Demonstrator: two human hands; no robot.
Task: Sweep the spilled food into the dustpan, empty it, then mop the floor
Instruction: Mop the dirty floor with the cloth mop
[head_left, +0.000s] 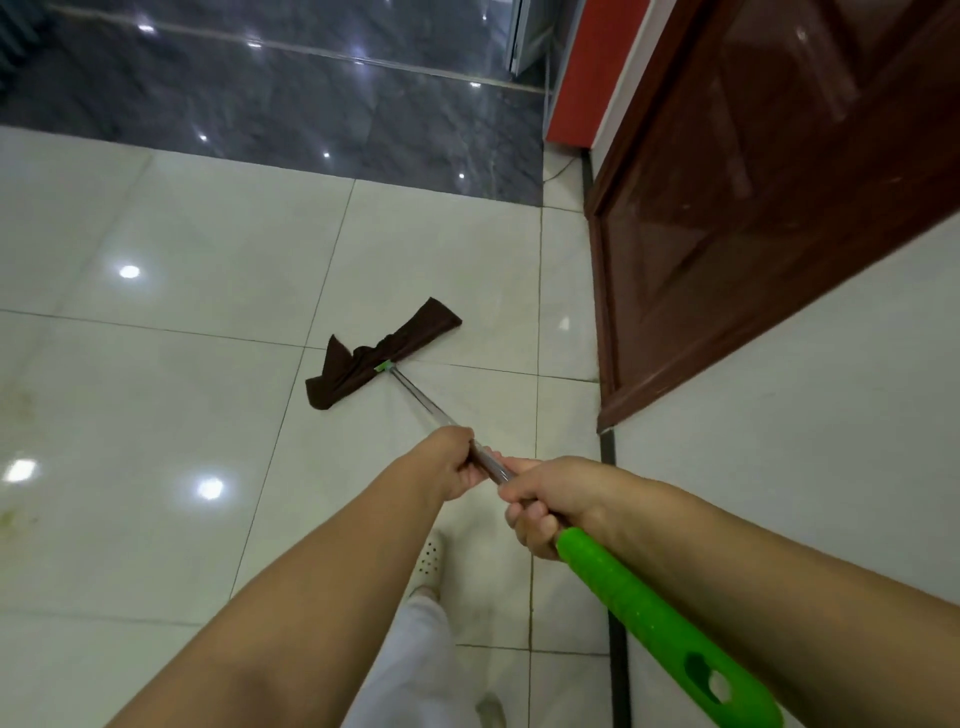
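Closest in, the right hand (545, 506) is wrapped tight around the mop pole just above its green grip (649, 618), fingers curled fully closed on it. Just ahead, the left hand (454, 460) is clamped on the metal shaft (421, 400) too, fingers folded round it, the two hands nearly touching. A white slipper (431, 558) sits on the tile right under the arms — easy to step on a wet patch there if the pull comes back toward the feet.

Out at the end of the pole, the brown mop cloth (376, 353) lies on the white floor tiles (182, 364), bunched and twisted at the middle rather than spread flat. That's the risk as I read it: a crumpled cloth wipes a narrow strip and may slip off its clamp on a hard push.

Over on the left edge, faint yellowish smears (15, 514) mark the tile — well apart from the cloth, so they could get missed. No dustpan or crumbs in view; sweeping looks done.

Room to work is wide open left and ahead. To the right it's tight: the dark wooden door (753, 208) stands near the cloth, and a swing that way could knock it. Farthest off, the dark grey marble floor (260, 104) begins at a clean straight edge.
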